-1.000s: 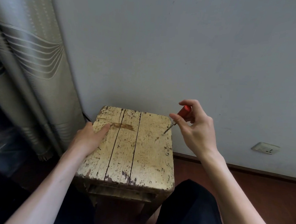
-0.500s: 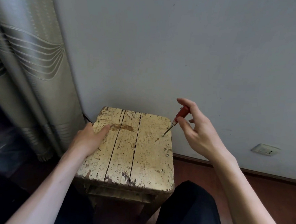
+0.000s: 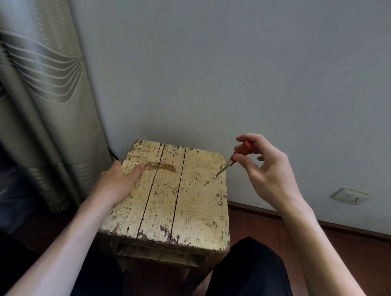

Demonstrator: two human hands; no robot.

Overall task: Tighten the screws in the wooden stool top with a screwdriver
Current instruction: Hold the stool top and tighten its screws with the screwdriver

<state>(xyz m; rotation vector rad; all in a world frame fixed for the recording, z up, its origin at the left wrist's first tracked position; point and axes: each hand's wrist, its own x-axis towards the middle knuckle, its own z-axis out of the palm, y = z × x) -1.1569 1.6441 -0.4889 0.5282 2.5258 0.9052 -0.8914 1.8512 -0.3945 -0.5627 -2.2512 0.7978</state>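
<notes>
2 hands divide the work: left hand [image 3: 118, 184] lies flat on the stool top [image 3: 162, 205], likely steadying it; right hand [image 3: 269, 173] pinches the tilted screwdriver [image 3: 230, 160], tip on a screw [image 3: 215, 177] near the right edge.

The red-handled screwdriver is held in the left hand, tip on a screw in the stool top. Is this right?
No. The head view shows the right hand holding the screwdriver; the left hand rests on the stool top. The rest is right.

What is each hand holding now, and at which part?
The right hand pinches the screwdriver by its red handle. The left hand rests on the left edge of the stool top; whether it grips is unclear.
</notes>
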